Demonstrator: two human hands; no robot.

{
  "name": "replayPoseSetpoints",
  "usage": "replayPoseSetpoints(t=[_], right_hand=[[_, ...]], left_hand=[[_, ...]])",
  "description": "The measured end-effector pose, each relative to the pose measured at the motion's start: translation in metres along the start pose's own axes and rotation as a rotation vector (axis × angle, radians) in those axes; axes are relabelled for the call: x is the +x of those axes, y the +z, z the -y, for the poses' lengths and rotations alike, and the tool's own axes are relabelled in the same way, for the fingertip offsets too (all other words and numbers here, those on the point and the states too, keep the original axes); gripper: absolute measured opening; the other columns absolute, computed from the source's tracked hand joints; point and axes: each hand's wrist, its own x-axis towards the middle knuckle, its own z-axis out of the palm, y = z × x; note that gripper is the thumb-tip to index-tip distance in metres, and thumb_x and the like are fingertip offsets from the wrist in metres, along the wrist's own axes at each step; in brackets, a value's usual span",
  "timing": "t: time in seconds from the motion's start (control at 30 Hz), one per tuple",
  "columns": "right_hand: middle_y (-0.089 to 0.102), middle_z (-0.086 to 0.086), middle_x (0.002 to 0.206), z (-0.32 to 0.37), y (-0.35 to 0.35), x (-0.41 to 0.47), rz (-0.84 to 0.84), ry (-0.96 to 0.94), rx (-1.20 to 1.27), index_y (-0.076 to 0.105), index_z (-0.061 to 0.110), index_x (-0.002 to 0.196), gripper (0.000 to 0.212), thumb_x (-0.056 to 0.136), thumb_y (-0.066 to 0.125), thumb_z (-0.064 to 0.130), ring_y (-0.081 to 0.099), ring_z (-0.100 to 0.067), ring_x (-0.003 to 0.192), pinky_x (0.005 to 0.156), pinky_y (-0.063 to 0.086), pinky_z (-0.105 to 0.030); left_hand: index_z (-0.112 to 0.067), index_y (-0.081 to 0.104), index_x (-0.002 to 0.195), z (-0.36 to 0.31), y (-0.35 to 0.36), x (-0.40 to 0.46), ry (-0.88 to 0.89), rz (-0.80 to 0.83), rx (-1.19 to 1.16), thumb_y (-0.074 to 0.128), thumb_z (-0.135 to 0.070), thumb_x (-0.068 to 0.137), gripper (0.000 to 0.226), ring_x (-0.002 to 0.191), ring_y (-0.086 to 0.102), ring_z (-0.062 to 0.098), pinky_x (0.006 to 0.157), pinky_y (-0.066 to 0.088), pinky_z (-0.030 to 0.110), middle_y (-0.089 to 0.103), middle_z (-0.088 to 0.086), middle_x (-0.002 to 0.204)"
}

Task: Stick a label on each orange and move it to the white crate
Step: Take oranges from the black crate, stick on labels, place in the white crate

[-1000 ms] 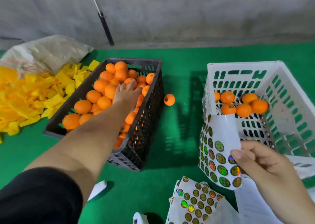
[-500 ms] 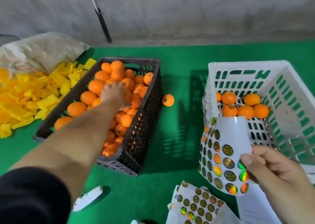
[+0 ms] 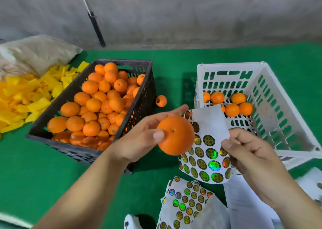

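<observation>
Nothing can be read for certain. The round foil stickers on the curled sticker sheet (image 3: 207,148), right of centre in the frame, carry small characters, and the paper (image 3: 244,204) at lower right faint lines; both too blurred.

green mat (image 3: 52,167), black crate (image 3: 90,152), white crate (image 3: 296,138)

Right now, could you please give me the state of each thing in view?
left hand: holds orange, unlabelled side showing
right hand: pinches sticker sheet, curled, partly used
black crate: nearly full
white crate: few oranges
loose orange: labelled, on mat
</observation>
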Motion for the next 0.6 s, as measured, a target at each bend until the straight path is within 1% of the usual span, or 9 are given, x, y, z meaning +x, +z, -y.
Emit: replayPoseSetpoints(t=[0.07, 0.1, 0.2, 0.27, 0.33, 0.4, 0.47, 0.53, 0.6], right_hand=[[0.070, -0.031, 0.092, 0.007, -0.006, -0.002, 0.041, 0.003, -0.056, 0.077, 0.017, 0.095, 0.012, 0.093, 0.073, 0.028, 0.064, -0.036, 0.079, 0.072, 0.051, -0.042], [0.070, -0.030, 0.090, 0.008, -0.010, -0.003, 0.041, 0.001, -0.087, 0.076, 0.017, 0.093, 0.011, 0.096, 0.067, 0.023, 0.063, -0.040, 0.076, 0.070, 0.048, -0.042], [0.073, -0.030, 0.093, 0.017, -0.018, -0.007, 0.015, 0.025, -0.098, 0.076, 0.015, 0.093, 0.015, 0.098, 0.062, 0.017, 0.061, -0.060, 0.078, 0.076, 0.048, -0.047], [0.070, -0.035, 0.093, 0.023, -0.023, -0.009, 0.009, 0.031, -0.107, 0.076, 0.014, 0.092, 0.015, 0.090, 0.067, 0.027, 0.059, -0.050, 0.071, 0.072, 0.047, -0.045], [0.068, -0.037, 0.093, 0.029, -0.026, -0.011, -0.020, 0.038, -0.116, 0.075, 0.013, 0.092, 0.015, 0.094, 0.065, 0.024, 0.063, -0.040, 0.070, 0.062, 0.049, -0.044], [0.075, -0.026, 0.087, 0.031, -0.027, -0.013, -0.059, 0.017, -0.157, 0.077, 0.019, 0.090, 0.020, 0.101, 0.060, 0.015, 0.071, -0.031, 0.067, 0.053, 0.056, -0.033], [0.072, -0.017, 0.079, 0.031, -0.023, -0.015, -0.101, -0.061, -0.296, 0.076, 0.028, 0.095, 0.020, 0.101, 0.062, 0.014, 0.066, -0.023, 0.063, 0.050, 0.051, -0.024], [0.069, -0.006, 0.085, 0.028, -0.018, -0.018, -0.127, -0.163, -0.474, 0.069, 0.039, 0.110, 0.024, 0.098, 0.068, 0.018, 0.064, -0.019, 0.072, 0.059, 0.052, -0.021], [0.065, 0.007, 0.109, 0.025, -0.009, -0.024, -0.190, -0.313, -0.738, 0.061, 0.038, 0.123, 0.030, 0.098, 0.069, 0.024, 0.061, -0.013, 0.101, 0.089, 0.048, -0.017]], left_hand=[[-0.027, 0.068, 0.126, 0.010, 0.014, -0.006, -0.037, 0.086, -0.078, 0.082, -0.070, 0.070, 0.072, 0.127, 0.061, 0.012, 0.100, 0.052, 0.031, 0.067, -0.010, 0.134], [-0.028, 0.068, 0.126, 0.018, 0.020, -0.009, -0.027, 0.092, -0.094, 0.082, -0.069, 0.071, 0.070, 0.122, 0.064, 0.014, 0.098, 0.053, 0.032, 0.067, -0.009, 0.132], [-0.006, 0.057, 0.129, 0.048, 0.031, -0.012, 0.005, 0.083, -0.123, 0.082, -0.065, 0.075, 0.085, 0.130, 0.056, 0.031, 0.103, 0.050, 0.051, 0.050, 0.005, 0.153], [-0.002, 0.049, 0.128, 0.063, 0.034, -0.015, 0.006, 0.096, -0.175, 0.084, -0.057, 0.079, 0.082, 0.124, 0.057, 0.037, 0.099, 0.051, 0.054, 0.052, 0.014, 0.145], [-0.011, 0.045, 0.128, 0.069, 0.038, -0.019, 0.013, 0.081, -0.277, 0.085, -0.046, 0.083, 0.069, 0.113, 0.060, 0.033, 0.091, 0.054, 0.041, 0.057, 0.013, 0.129], [-0.017, 0.045, 0.128, 0.076, 0.041, -0.026, 0.017, 0.032, -0.433, 0.086, -0.038, 0.084, 0.063, 0.110, 0.061, 0.031, 0.087, 0.055, 0.037, 0.057, 0.011, 0.125], [-0.023, 0.050, 0.125, 0.079, 0.046, -0.031, 0.025, -0.040, -0.494, 0.088, -0.036, 0.082, 0.059, 0.107, 0.063, 0.029, 0.082, 0.056, 0.035, 0.059, 0.009, 0.124], [-0.028, 0.050, 0.119, 0.074, 0.052, -0.038, 0.022, -0.109, -0.465, 0.091, -0.037, 0.078, 0.058, 0.104, 0.063, 0.030, 0.076, 0.054, 0.034, 0.060, 0.009, 0.123], [-0.034, 0.050, 0.115, 0.067, 0.058, -0.048, 0.032, -0.150, -0.422, 0.092, -0.038, 0.076, 0.058, 0.097, 0.066, 0.027, 0.070, 0.055, 0.027, 0.062, 0.005, 0.116]])
